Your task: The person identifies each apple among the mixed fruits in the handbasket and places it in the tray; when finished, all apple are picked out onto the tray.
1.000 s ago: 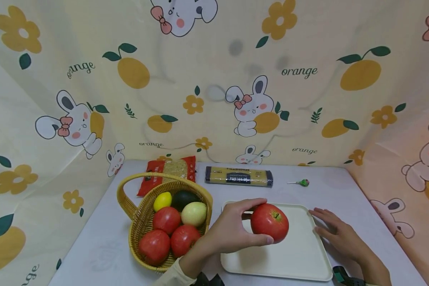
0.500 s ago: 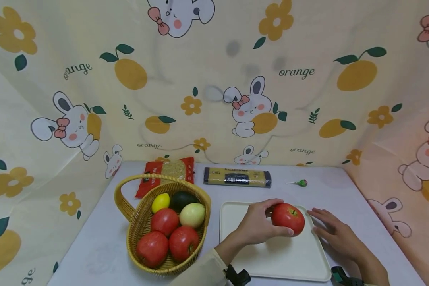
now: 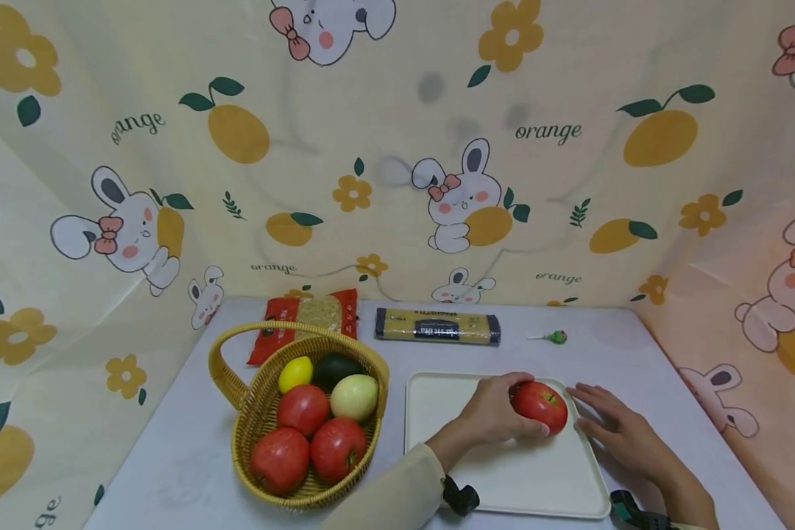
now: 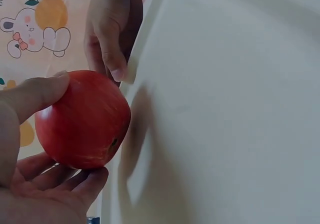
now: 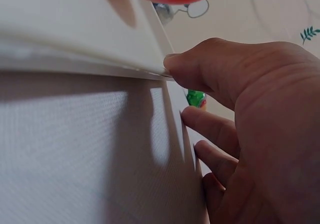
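My left hand (image 3: 497, 412) grips a red apple (image 3: 542, 407) between thumb and fingers, over the far right part of the white tray (image 3: 523, 486). In the left wrist view, the apple (image 4: 82, 119) casts a shadow on the tray and looks slightly apart from it. My right hand (image 3: 626, 434) lies along the tray's right edge with loosely extended fingers. Its thumb (image 5: 192, 66) touches the tray rim in the right wrist view, and the other fingertips rest on the tabletop.
Left of the tray stands a wicker basket (image 3: 238, 434) with a tall handle, holding 3 red apples, a lemon (image 3: 296, 375), a dark avocado-like fruit (image 3: 334, 370) and a pale green fruit (image 3: 354, 397). Behind lie a red pasta bag (image 3: 318, 313), a spaghetti pack (image 3: 437, 326) and a lollipop (image 3: 556, 337).
My left hand has carried the apple rightward and lower, from over the tray's left-middle to its far right part. The right hand has stayed at the tray's edge.
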`<state>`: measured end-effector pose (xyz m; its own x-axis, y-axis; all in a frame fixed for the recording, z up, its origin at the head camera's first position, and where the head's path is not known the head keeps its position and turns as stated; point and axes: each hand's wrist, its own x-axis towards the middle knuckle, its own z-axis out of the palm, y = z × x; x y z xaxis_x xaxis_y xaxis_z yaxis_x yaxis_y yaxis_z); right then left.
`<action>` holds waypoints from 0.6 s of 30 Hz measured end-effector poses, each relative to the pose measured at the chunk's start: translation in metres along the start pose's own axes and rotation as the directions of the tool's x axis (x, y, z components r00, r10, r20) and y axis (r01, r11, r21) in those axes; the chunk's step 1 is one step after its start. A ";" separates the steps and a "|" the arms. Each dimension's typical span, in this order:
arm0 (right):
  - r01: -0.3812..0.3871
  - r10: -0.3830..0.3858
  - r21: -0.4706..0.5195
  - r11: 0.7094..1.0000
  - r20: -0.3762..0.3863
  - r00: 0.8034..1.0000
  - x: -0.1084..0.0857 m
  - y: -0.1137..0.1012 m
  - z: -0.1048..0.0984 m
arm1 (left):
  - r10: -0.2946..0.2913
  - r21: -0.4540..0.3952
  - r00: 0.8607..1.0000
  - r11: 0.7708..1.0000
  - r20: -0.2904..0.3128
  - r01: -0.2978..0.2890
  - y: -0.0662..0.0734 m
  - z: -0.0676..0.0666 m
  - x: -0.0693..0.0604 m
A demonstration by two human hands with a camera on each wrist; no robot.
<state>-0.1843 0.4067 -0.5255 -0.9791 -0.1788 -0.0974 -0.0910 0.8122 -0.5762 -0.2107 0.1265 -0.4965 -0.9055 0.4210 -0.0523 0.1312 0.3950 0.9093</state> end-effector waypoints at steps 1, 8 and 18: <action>0.000 0.000 -0.001 1.000 -0.001 1.000 0.000 0.000 0.000 | 0.003 0.010 1.000 1.000 0.000 -0.003 0.000 0.001 0.002; 0.000 0.000 -0.001 1.000 0.003 1.000 0.003 0.000 -0.001 | 0.011 0.017 1.000 1.000 -0.001 -0.011 -0.001 0.007 0.011; -0.027 0.027 0.011 1.000 0.007 1.000 0.001 0.001 0.001 | 0.018 0.150 1.000 0.989 0.004 -0.019 -0.004 0.012 0.011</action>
<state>-0.1855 0.4066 -0.5264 -0.9799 -0.1604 -0.1187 -0.0622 0.8109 -0.5818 -0.2165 0.1396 -0.5059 -0.9012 0.4317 -0.0373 0.2071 0.5048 0.8380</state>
